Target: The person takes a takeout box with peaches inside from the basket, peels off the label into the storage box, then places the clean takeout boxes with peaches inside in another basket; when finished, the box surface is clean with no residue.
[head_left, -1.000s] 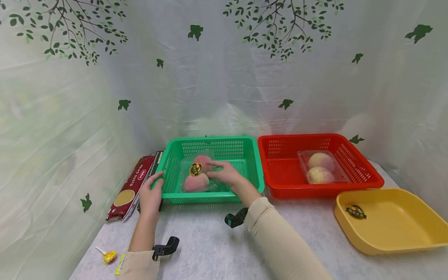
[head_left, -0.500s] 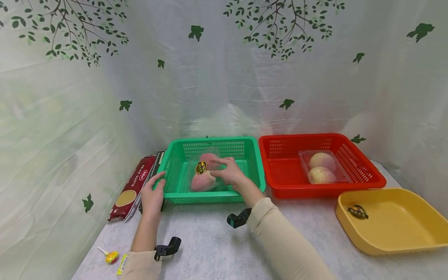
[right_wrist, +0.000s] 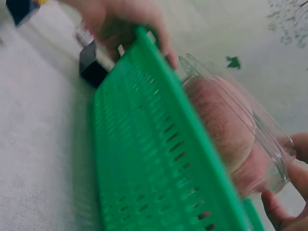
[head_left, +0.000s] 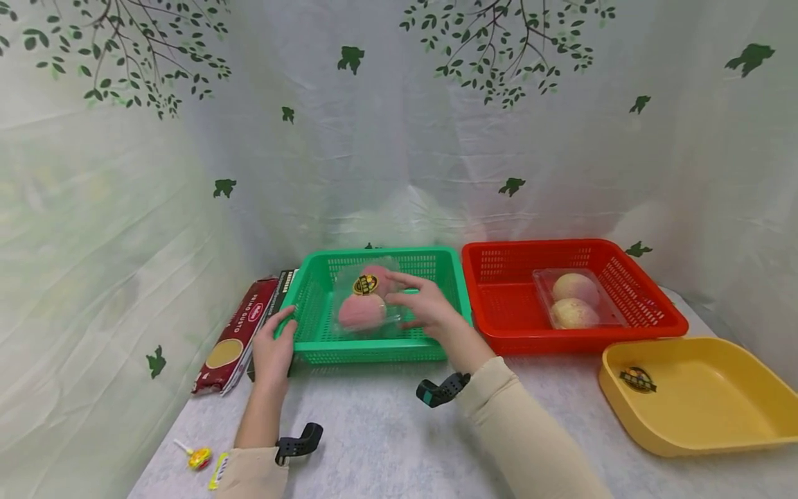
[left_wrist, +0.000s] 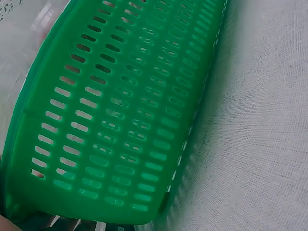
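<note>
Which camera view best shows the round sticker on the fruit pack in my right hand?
The head view: the round sticker faces the camera there, unobstructed. The right wrist view shows the fruit pack but no sticker; the left wrist view shows neither.

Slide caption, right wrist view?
Right hand holds clear plastic box of round pink fruit, visible above perforated green plastic basket.

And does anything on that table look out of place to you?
Perhaps the dark label inside the yellow tray: no pack is with it. The held fruit pack, in the right hand, wears a similar sticker; the other pack, in the red basket, shows none. Nothing looks spilled.
</note>
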The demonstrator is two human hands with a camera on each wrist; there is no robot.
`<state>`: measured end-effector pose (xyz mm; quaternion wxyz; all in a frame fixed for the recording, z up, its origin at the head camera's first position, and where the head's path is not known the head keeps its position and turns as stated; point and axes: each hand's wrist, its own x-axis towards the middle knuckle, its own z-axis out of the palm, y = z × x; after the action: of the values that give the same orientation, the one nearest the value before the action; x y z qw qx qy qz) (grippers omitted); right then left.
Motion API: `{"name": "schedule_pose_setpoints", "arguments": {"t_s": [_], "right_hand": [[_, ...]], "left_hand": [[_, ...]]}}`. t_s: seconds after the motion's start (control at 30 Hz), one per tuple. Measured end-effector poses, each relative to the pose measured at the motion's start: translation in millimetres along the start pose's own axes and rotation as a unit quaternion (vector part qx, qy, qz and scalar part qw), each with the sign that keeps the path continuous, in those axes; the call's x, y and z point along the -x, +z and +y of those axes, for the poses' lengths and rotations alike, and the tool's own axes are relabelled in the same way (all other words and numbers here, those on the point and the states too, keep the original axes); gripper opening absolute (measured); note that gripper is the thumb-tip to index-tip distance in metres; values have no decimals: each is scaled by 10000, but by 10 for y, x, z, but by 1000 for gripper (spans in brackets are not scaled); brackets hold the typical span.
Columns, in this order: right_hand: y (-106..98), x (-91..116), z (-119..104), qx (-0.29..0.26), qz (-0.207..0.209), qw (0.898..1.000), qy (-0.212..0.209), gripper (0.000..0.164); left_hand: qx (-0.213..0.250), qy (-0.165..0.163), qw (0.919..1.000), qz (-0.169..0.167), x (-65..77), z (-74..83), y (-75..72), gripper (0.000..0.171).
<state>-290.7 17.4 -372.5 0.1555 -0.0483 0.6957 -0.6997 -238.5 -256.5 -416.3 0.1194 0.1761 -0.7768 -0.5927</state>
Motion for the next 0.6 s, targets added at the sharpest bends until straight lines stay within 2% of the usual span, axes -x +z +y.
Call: {"name": "schedule_pose_setpoints", "arguments": {"t_s": [0.37,0.6], "right_hand": [[-204,336,-121,-322,111,9989,-320,41],[-349,587,-161,-390,-77,9982,-460,40]], "left_hand": [[18,13,10000,-58,27,-4,-22,44],[-6,-20,10000,-33,14,1,-1,44]]}}
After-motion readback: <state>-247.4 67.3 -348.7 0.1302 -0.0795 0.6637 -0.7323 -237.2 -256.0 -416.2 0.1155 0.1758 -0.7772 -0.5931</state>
